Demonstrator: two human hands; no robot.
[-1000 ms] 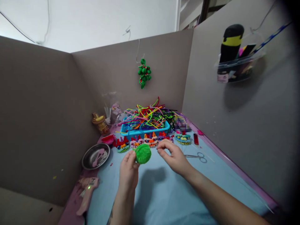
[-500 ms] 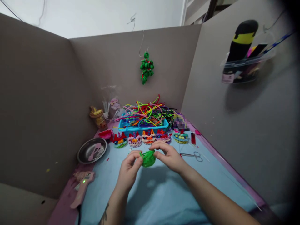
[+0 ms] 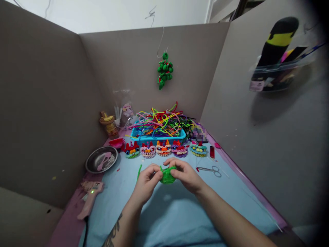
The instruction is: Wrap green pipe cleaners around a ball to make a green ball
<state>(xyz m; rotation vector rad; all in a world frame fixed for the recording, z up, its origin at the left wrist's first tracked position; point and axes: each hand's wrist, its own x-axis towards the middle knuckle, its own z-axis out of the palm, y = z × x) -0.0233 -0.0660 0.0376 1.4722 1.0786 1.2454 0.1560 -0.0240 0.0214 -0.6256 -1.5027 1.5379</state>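
Note:
Between my two hands is a small bright green piece of fuzzy pipe cleaner work [image 3: 167, 176], held above the blue cloth [image 3: 174, 212]. My left hand [image 3: 147, 180] pinches its left edge between thumb and fingers. At its right edge, the thumb and fingers of my right hand [image 3: 185, 174] are closed on it. A loose green pipe cleaner end [image 3: 139, 171] sticks up behind my left hand. Just beyond my hands stands a row of several colourful pipe cleaner animal heads, among them an orange and white one [image 3: 163, 148] and a teal and yellow one [image 3: 198, 150].
A blue basket [image 3: 159, 140] heaped with pipe cleaners [image 3: 161, 121] stands at the back. Scissors [image 3: 212, 170] lie to the right. On the left are a metal bowl [image 3: 89, 166] and a pink glue gun [image 3: 89, 202] with a lit green light. A green ornament [image 3: 165, 70] hangs on the back panel.
The green piece sits slightly further right in view, and my left hand has shifted right along with it. A loose green end now shows behind my left hand. The view has tilted slightly.

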